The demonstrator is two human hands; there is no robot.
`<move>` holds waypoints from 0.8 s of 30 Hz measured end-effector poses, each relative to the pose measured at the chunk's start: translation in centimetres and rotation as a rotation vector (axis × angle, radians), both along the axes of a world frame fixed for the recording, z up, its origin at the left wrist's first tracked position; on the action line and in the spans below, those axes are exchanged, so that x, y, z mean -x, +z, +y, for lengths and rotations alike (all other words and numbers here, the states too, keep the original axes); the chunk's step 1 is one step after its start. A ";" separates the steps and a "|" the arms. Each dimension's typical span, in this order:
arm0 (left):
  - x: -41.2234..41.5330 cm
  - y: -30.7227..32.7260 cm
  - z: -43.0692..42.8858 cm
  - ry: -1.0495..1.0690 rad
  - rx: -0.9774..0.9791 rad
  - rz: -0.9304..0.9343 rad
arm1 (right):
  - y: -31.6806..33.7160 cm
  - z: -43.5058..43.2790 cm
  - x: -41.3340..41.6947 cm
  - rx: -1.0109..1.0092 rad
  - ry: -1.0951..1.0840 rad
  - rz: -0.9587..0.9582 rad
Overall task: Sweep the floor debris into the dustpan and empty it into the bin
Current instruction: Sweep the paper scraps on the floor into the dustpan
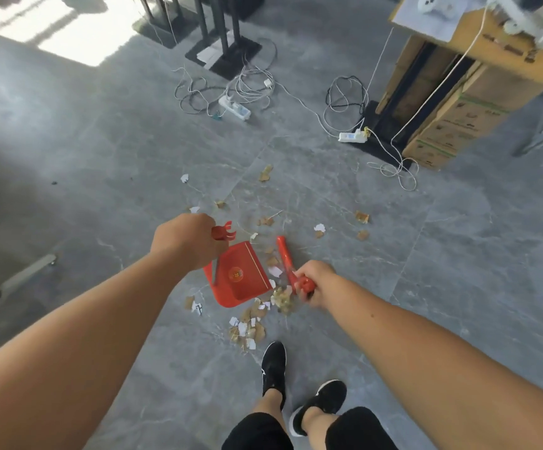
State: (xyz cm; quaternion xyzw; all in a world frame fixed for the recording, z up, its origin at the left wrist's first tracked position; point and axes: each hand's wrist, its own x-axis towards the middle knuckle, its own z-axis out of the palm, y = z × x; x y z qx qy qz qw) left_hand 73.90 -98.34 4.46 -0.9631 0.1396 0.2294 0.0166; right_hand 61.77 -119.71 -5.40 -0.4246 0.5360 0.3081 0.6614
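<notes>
From the head camera, the left hand [184,240] is curled tight around the upright handle of a red dustpan [238,275] resting on the grey tiled floor [101,164]. The right hand [312,282] clenches a red broom [288,263] just beside the pan's open edge. Paper and cardboard scraps [252,323] lie near the pan and beyond it — sweeping appears underway, the pan looks empty. Next, the scraps need drawing toward the pan's lip. No bin shows.

Red dustpan [241,277], red broom [285,258] — grey veined floor [101,157], black shoes [274,365]
</notes>
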 end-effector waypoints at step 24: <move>-4.4 2.1 -28.7 -0.119 0.096 -0.040 | 2.1 -30.4 -3.9 0.092 -0.242 -0.111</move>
